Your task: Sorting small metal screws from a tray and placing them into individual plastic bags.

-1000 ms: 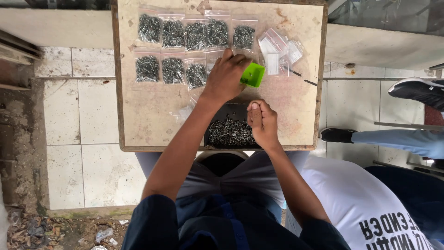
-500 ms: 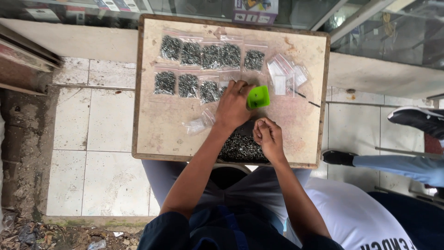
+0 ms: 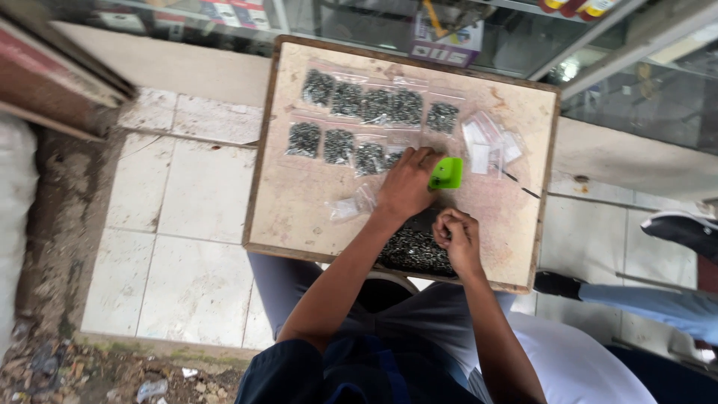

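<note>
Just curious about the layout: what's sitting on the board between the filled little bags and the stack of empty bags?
In the head view, the left hand holding a green tool lies between them.

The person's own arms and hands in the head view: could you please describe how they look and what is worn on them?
Both arms are bare from the upper arm down. Short dark navy sleeves cover the upper arms near the bottom edge. The left hand and right hand are ungloved; no watch, ring or bracelet can be made out.

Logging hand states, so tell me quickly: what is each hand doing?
Left hand: closed around the green scoop.
Right hand: closed in a fist; contents cannot be told.
</note>
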